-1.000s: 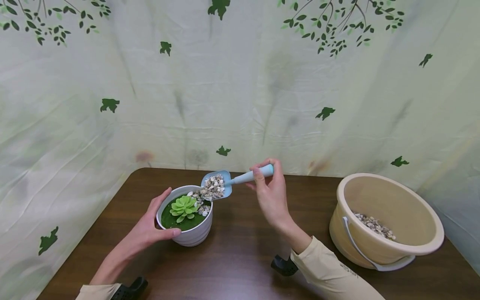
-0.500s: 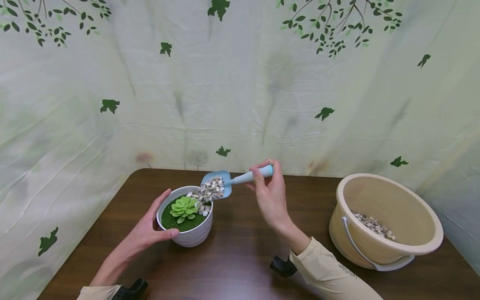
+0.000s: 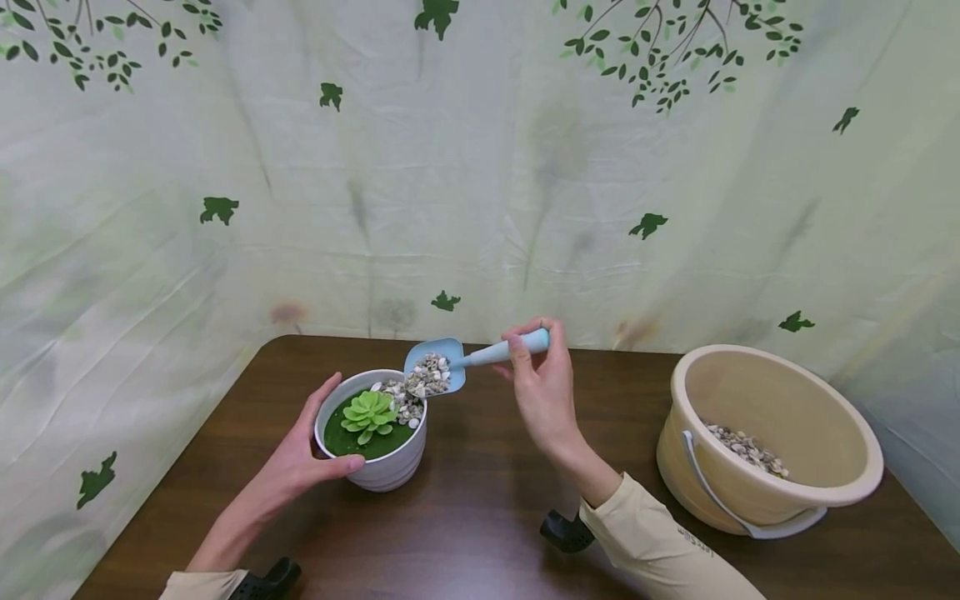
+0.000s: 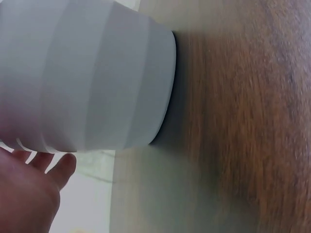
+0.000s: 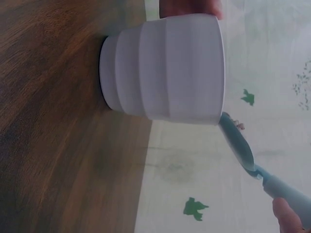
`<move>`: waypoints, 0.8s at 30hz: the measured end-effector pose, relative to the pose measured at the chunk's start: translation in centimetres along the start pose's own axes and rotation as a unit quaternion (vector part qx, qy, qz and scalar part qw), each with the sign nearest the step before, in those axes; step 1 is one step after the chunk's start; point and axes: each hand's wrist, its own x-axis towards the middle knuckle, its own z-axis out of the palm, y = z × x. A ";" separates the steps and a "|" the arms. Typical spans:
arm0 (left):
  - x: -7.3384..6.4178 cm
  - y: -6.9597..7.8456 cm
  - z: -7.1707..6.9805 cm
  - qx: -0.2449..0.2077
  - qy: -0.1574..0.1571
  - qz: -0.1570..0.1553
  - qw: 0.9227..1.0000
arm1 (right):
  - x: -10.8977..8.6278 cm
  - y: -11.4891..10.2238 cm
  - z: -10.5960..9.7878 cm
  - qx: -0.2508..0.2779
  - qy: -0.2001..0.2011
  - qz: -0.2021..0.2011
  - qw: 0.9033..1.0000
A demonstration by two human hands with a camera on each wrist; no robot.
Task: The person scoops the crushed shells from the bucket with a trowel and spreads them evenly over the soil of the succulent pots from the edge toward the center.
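My left hand holds the white ribbed flower pot from the left, thumb at the near rim and fingers round the far side. Inside, a green artificial succulent stands on a green mossy surface, with pebbles along the back right. In my right hand is the handle of a light blue toy shovel. Its blade meets the pot's right rim, tilted down toward the pot, and still carries small pebbles. In the right wrist view the blade's tip touches the rim of the upright pot.
A beige bucket with a grey handle stands on the right of the brown wooden table. Grey-white pebbles lie at its bottom. Behind the table hangs a leaf-patterned cloth.
Pebbles have slid off the shovel blade into the pot, and the pile by the succulent has grown slightly. The shovel has shifted very little; the left hand keeps its hold.
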 end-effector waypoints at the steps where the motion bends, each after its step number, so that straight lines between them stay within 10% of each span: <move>1: 0.0 0.0 0.1 0.004 0.003 -0.002 1.000 | -0.1 -0.3 0.1 -0.003 0.000 0.001 1.000; 9: 0.0 0.1 0.3 0.063 0.022 -0.008 0.998 | -0.2 -0.6 0.2 -0.016 0.000 -0.010 1.000; 24: -0.1 -0.2 0.0 -0.038 -0.009 0.016 0.999 | -0.4 -0.9 0.5 -0.032 0.000 -0.015 0.999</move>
